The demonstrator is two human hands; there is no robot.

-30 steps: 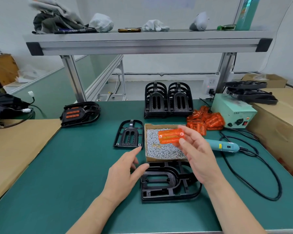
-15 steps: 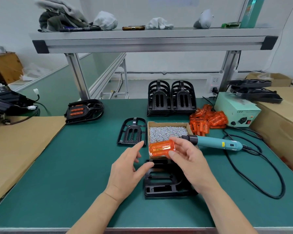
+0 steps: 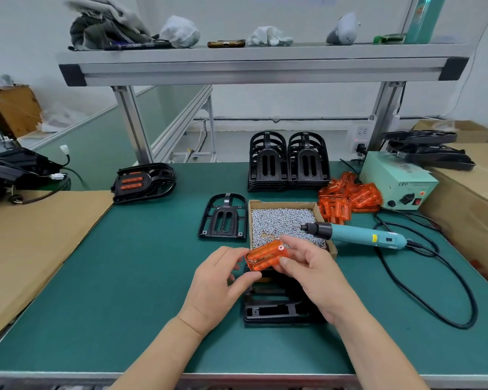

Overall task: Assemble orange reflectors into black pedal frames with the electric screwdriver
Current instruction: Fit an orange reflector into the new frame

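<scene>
1. The right hand is pinching a translucent orange rectangular plastic reflector between thumb and fingers; its grip is closing on the reflector's right end.
2. The left hand is curving its thumb and index finger around the reflector's left end. I cannot tell if that grip is actually pinching or just touching.
3. The reflector is being held in the air, tilted, just in front of the open brown cardboard box of small silver screws.
4. A black plastic pedal frame is lying flat on the green-matted bench in front of the box, partly hidden under both hands.
5. The teal electric screwdriver with a black nose is lying on the bench to the box's right, with its tip reaching over the box's screws and its black cable trailing off.
6. A loose pile of orange reflectors is sitting behind the box's right corner.
7. A single empty black frame is lying just left of the box.
8. Two stacks of black frames are standing behind the box.
9. A black frame already fitted with orange reflectors is lying far left of the box.
</scene>
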